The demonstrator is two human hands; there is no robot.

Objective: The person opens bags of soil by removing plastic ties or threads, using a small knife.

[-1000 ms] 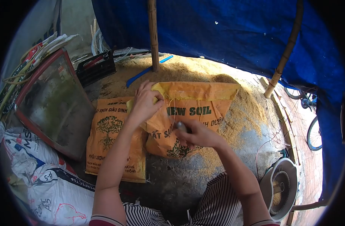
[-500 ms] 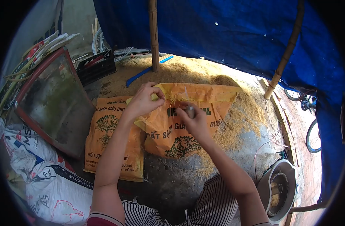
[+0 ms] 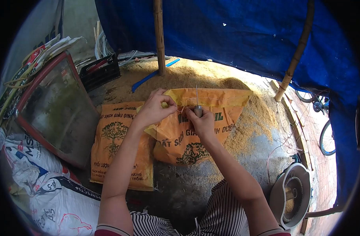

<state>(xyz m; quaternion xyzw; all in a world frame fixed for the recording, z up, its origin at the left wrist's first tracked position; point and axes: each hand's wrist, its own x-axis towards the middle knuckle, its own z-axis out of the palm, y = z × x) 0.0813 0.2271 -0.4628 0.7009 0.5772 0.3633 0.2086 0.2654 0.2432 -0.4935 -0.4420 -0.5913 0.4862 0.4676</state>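
Observation:
An orange printed sack (image 3: 191, 129) stands in front of me, its yellow-edged top folded over. My right hand (image 3: 201, 122) grips the grey handle of an awl (image 3: 197, 103), whose thin metal spike points up across the fold. At the sack's upper left corner, my left hand (image 3: 158, 108) has thumb and forefinger pinched on a pale thread (image 3: 181, 105). Loose loops of that thread lie between my two hands, and a strand runs along the fold. Beside the sack on the left lies a second orange sack (image 3: 121, 147), flat on the ground.
Grain husks (image 3: 250, 126) are heaped behind and right of the sack. White sacks (image 3: 62, 200) and a red-framed panel (image 3: 56, 106) stand at left, near a black crate (image 3: 99, 70). A grey tub (image 3: 280, 198) sits at lower right. Bamboo poles (image 3: 159, 37) and a blue tarp (image 3: 227, 43) rise behind.
The awl has tipped from pointing toward the fold to upright, its spike now plainly visible. My right hand has shifted slightly right; my left hand still pinches near the corner.

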